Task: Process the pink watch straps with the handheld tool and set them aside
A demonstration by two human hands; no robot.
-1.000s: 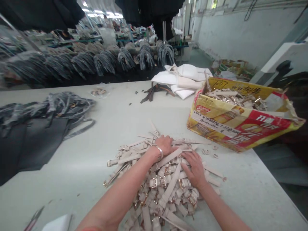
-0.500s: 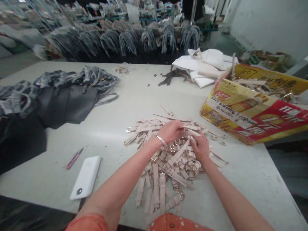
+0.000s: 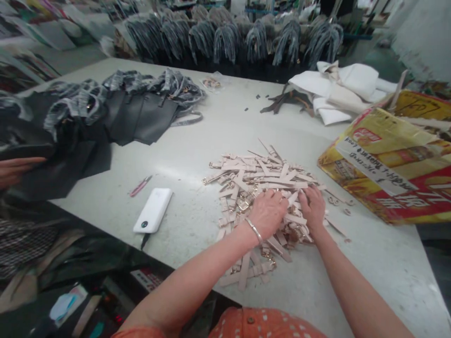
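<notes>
A heap of beige straps with gold buckles lies on the pale table. My left hand, with a silver bangle at the wrist, rests palm down on the near side of the heap, fingers curled into the straps. My right hand sits just to its right, also palm down with fingers bent among the straps. Whether either hand grips one single strap is hidden.
A yellow and red cardboard box of more straps stands at the right. A white phone and pink snips lie left of the heap. Black bags cover the left. White fabric lies at the back. Another person's hand shows at far left.
The view has swung down and left. Both my hands have drawn back from the heap's far side to its near edge, and the straps lie more spread out.
</notes>
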